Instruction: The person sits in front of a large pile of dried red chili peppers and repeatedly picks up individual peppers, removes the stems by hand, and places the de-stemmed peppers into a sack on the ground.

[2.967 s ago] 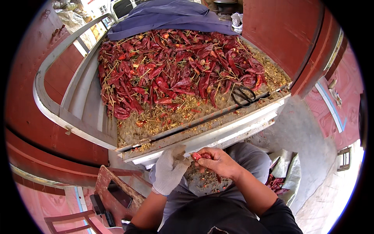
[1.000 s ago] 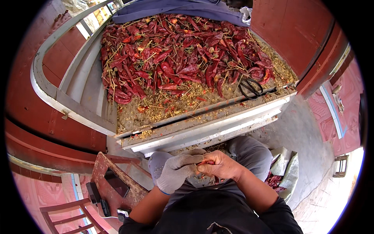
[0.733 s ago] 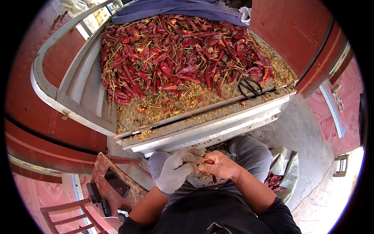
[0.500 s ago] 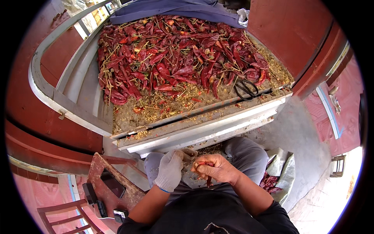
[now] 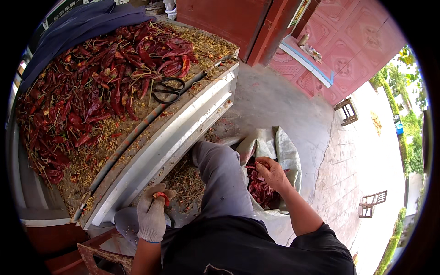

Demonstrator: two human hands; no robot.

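Note:
My left hand (image 5: 152, 217), in a pale knit glove, is closed on a dried red chili (image 5: 161, 197), whose curved body shows between thumb and fingers. Bare, my right hand (image 5: 273, 175) is over the mouth of a pale woven sack (image 5: 288, 151), fingers curled, with a bit of red chili showing by the thumb. Dark red chilies (image 5: 262, 190) lie inside the sack, to the right of my knee. A large heap of dried chilies with stems (image 5: 101, 68) covers the truck bed (image 5: 156, 137) at the left, and black-handled scissors (image 5: 168, 90) lie near its edge.
Loose seeds (image 5: 208, 40) and stem scraps litter the bed. Dark blue cloth (image 5: 87, 23) covers the heap's far side. Fallen stems (image 5: 183, 185) lie on the ground beneath the bed's edge. Small wooden chairs (image 5: 372, 204) stand at the right; a worn wooden chair (image 5: 103, 254) is at lower left.
The view has swung right. My right hand has moved away from the left, over to the sack. A red chili now shows in my gloved left hand.

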